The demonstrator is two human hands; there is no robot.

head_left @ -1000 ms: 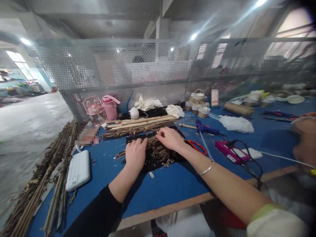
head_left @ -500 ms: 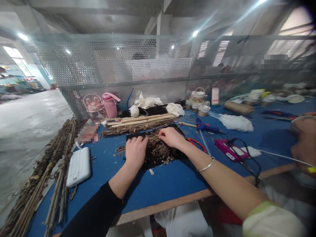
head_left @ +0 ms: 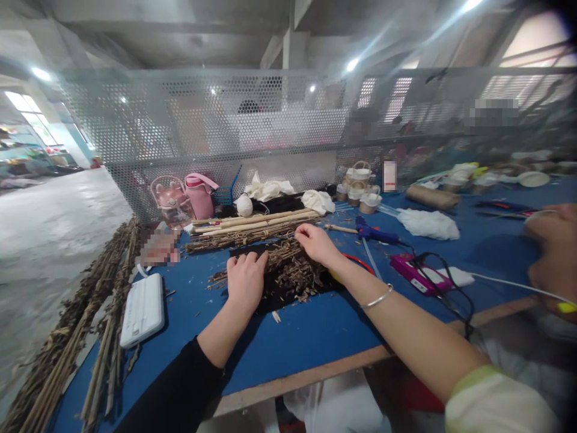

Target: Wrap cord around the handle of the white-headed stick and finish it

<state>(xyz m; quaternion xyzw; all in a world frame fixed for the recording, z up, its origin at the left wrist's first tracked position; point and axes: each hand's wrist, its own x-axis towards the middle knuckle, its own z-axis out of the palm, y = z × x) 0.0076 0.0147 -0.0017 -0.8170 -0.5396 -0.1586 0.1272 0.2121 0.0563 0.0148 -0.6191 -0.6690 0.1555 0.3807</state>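
Dried brown stalks and crumbled leaves (head_left: 295,276) lie in a loose heap on a black cloth (head_left: 270,300) in front of me. My left hand (head_left: 246,279) is closed over the left part of the heap, and stalk ends stick out past its outer side. My right hand (head_left: 315,243) pinches at the heap's far edge, where a thin dried stem shows by the fingertips. Just beyond lies a bundle of thin dried stalks (head_left: 234,239) beside thicker pale sticks (head_left: 256,221). Red-orange handles (head_left: 360,263) show partly behind my right forearm.
Long dried plant stalks (head_left: 97,325) lie along the left edge, beside a white power bank (head_left: 143,310). On the right are a blue glue gun (head_left: 376,231), a purple box (head_left: 419,273) with cables, and another person's hand (head_left: 556,252). A perforated screen (head_left: 225,132) stands behind.
My right hand has moved slightly away from me and to the right, still pinching. My left hand stays on the heap, almost unmoved.
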